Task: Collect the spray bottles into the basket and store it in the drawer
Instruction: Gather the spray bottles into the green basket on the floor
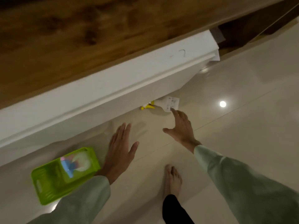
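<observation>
Spray bottle, white with yellow trigger, lies on its side at frame centre, top partly hidden under the white cabinet edge; label print too blurry to read. Right hand open, fingers spread, fingertip at the bottle's label, not gripping. Left hand open, flat, empty. Green basket lower left on floor, blurred, holds a bottle with blue and pink parts; details unclear. Bare foot lower centre.

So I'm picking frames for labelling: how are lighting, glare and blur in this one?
Head view: dim, warm light; a round lamp reflection glares on the glossy floor; motion blur softens the green basket and its contents; wide-angle distortion tilts the white cabinet.
</observation>
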